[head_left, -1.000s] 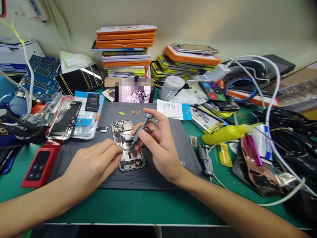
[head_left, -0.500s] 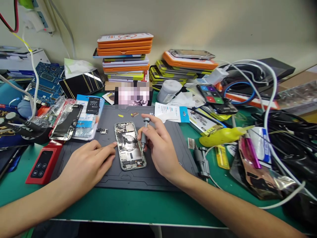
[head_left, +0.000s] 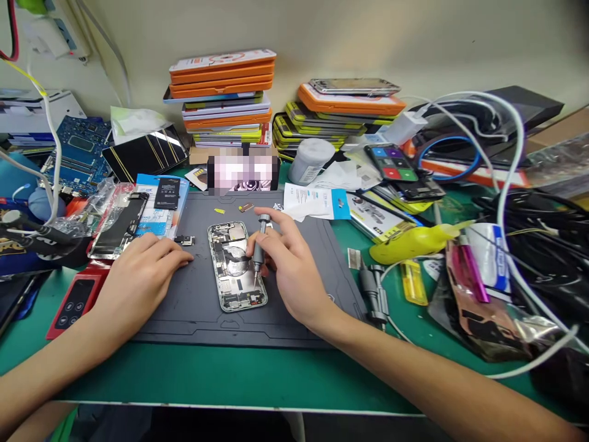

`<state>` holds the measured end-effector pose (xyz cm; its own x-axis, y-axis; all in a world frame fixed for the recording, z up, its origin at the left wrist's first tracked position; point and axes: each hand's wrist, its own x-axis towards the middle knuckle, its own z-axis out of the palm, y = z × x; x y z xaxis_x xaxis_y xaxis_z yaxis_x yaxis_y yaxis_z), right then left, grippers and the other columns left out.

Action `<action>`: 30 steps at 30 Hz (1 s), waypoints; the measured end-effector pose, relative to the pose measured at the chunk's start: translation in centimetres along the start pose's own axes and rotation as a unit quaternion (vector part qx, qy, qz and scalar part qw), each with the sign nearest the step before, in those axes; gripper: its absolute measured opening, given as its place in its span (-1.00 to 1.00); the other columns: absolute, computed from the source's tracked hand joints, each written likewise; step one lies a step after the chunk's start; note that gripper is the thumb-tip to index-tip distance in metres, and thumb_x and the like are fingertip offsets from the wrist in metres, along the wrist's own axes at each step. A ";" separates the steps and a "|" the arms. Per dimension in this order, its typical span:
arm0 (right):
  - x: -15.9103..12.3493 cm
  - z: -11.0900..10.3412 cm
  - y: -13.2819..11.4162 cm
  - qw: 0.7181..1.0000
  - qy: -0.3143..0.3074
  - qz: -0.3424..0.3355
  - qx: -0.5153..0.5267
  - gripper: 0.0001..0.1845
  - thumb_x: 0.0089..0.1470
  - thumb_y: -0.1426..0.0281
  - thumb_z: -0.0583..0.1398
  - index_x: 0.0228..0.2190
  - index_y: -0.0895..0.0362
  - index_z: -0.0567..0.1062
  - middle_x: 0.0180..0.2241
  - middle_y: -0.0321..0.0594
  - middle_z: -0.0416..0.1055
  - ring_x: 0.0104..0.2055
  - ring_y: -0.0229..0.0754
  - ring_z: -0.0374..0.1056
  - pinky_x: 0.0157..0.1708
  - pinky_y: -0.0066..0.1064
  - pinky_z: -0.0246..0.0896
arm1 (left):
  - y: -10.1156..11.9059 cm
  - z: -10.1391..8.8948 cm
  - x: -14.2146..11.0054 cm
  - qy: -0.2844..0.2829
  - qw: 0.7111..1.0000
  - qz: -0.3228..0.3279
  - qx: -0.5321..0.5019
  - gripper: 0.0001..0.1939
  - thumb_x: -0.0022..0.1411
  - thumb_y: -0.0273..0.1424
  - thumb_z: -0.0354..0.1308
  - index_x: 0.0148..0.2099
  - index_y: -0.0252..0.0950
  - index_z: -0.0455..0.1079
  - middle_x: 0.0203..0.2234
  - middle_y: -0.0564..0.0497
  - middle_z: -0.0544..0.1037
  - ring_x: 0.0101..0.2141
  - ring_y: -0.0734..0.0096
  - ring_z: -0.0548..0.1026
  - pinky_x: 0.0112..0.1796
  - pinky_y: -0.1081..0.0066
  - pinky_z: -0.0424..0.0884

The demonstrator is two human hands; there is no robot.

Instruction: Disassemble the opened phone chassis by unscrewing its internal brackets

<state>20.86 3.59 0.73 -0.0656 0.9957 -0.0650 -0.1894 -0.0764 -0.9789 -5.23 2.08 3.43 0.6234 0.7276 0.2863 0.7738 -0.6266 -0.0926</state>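
Observation:
An opened phone (head_left: 225,286) lies face-up on the dark grey work mat (head_left: 294,325), its inner parts exposed. My right hand (head_left: 294,267) is closed around a grey screwdriver (head_left: 258,250), which it holds nearly upright. The screwdriver's thin tip points at the lower right part of the phone; whether it touches cannot be made out. Apart from the phone, my left hand (head_left: 140,267) rests at the mat's left side, fingers stretched out and holding nothing visible. Just beyond those fingertips lies a small black-and-silver phone component (head_left: 185,240).
A removed phone screen (head_left: 120,227) and a battery (head_left: 167,194) lie on packaging at the left. Behind the mat, a phone with a lit screen (head_left: 243,175) stands before stacked boxes (head_left: 223,77). On the right are a yellow bottle (head_left: 409,244), a lighter (head_left: 414,283) and cables.
My left hand has drawn away from the phone's left edge toward the small component. My right hand still holds the screwdriver over the phone. The whole view has shifted slightly.

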 end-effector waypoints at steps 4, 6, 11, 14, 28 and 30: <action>0.0 0.0 0.0 1.000 -0.005 -0.002 0.004 -0.62 0.29 0.28 0.19 0.12 -0.06 0.41 -0.45 -0.34 0.44 -0.41 -0.20 0.28 -0.51 -0.36 0.17 | -0.2 -0.4 0.2 -0.017 1.000 0.014 0.011 -0.66 0.54 -0.55 -0.05 0.01 -0.30 0.58 -0.13 -0.09 0.68 -0.18 0.11 0.47 -0.12 0.14 0.40; 0.0 0.0 0.0 1.000 -0.006 -0.004 0.005 -0.62 0.28 0.28 0.20 0.12 -0.06 0.41 -0.45 -0.34 0.42 -0.40 -0.19 0.29 -0.50 -0.36 0.17 | -0.2 -0.5 0.2 -0.027 1.000 0.012 0.006 -0.66 0.54 -0.56 -0.06 0.04 -0.31 0.57 -0.11 -0.10 0.67 -0.17 0.11 0.47 -0.10 0.14 0.40; 0.0 0.0 0.0 1.000 -0.009 -0.005 0.000 -0.63 0.29 0.28 0.19 0.12 -0.06 0.40 -0.45 -0.35 0.43 -0.42 -0.20 0.28 -0.51 -0.36 0.16 | -0.4 -0.2 -0.1 -0.024 1.000 -0.003 -0.016 -0.69 0.57 -0.52 -0.04 0.08 -0.30 0.55 -0.08 -0.10 0.66 -0.14 0.10 0.49 -0.05 0.13 0.40; 0.0 0.0 0.0 1.000 -0.010 -0.005 -0.002 -0.62 0.29 0.28 0.19 0.12 -0.05 0.40 -0.44 -0.34 0.45 -0.45 -0.22 0.26 -0.51 -0.36 0.16 | -0.7 -0.1 -0.3 -0.014 0.999 -0.012 -0.034 -0.72 0.59 -0.46 0.00 0.06 -0.30 0.55 -0.08 -0.09 0.67 -0.14 0.11 0.50 -0.08 0.14 0.41; 0.1 -0.1 0.0 1.000 -0.012 -0.006 -0.003 -0.61 0.28 0.29 0.20 0.13 -0.04 0.40 -0.44 -0.35 0.46 -0.44 -0.21 0.28 -0.50 -0.35 0.20 | -0.5 0.3 -0.8 0.000 0.999 -0.013 -0.044 -0.65 0.58 -0.49 -0.04 0.11 -0.34 0.59 -0.07 -0.10 0.67 -0.15 0.12 0.50 -0.09 0.13 0.44; 0.1 -0.1 0.0 1.000 -0.012 -0.005 -0.003 -0.60 0.28 0.29 0.20 0.13 -0.04 0.40 -0.44 -0.34 0.46 -0.43 -0.20 0.29 -0.51 -0.36 0.20 | -0.6 0.4 -0.8 -0.009 0.999 -0.015 -0.043 -0.61 0.56 -0.53 -0.07 0.13 -0.33 0.59 -0.04 -0.10 0.67 -0.14 0.11 0.50 -0.08 0.12 0.44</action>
<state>20.92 3.70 0.71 -0.0875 0.9949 -0.0497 -0.1850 -0.0652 -0.9806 -6.21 1.97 2.90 0.6019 0.7513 0.2708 0.7806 -0.6250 -0.0010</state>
